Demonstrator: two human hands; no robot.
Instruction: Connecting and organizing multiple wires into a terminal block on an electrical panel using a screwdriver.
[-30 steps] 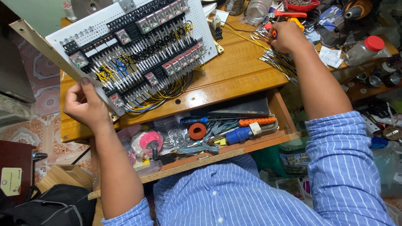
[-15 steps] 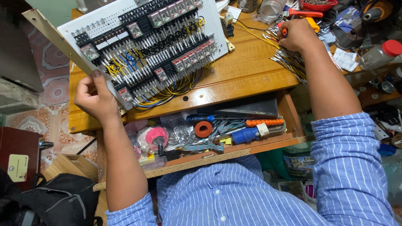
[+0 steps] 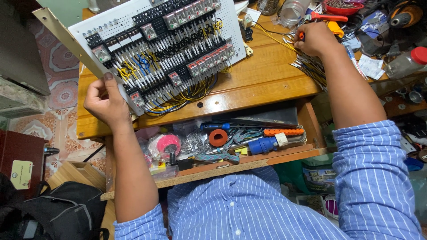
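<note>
Panel (image 3: 164, 49) tilted nearer (left hand (image 3: 106, 103) gripping edge).

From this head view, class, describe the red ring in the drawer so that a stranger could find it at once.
Start at the open drawer under the wooden desk. Mid-drawer, left of the blue plug, lies the red ring: the only round thing with a dark hole.

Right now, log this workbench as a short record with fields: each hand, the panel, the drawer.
left hand: grips the lower edge of the white wiring panel
right hand: closed on an orange-handled tool, over the loose wire bundle
panel: tilted on the wooden desk, rows of relays wired in yellow, blue and black
drawer: open; holds red tape roll, blue plug, orange-handled screwdriver
</note>
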